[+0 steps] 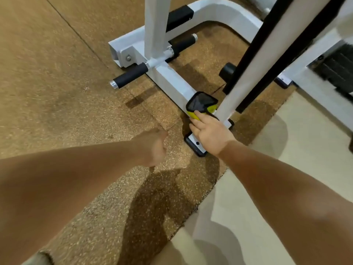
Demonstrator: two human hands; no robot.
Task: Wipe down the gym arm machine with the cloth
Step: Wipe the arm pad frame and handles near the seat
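The gym machine's white base bar (172,81) lies low on the floor, with black foam handles (131,74) sticking out to the left. A yellow and black cloth (201,104) lies on the near end of that bar. My right hand (209,131) presses the cloth against the bar with straight fingers. My left hand (154,147) hovers over the floor to the left of the bar, fingers curled, holding nothing.
A white upright post (155,25) rises from the bar. A slanted white and black beam (263,60) crosses at the right, close to my right hand. A black foot plate (196,145) sits under my wrist. Brown speckled rubber flooring (57,92) meets pale floor (286,169) at right.
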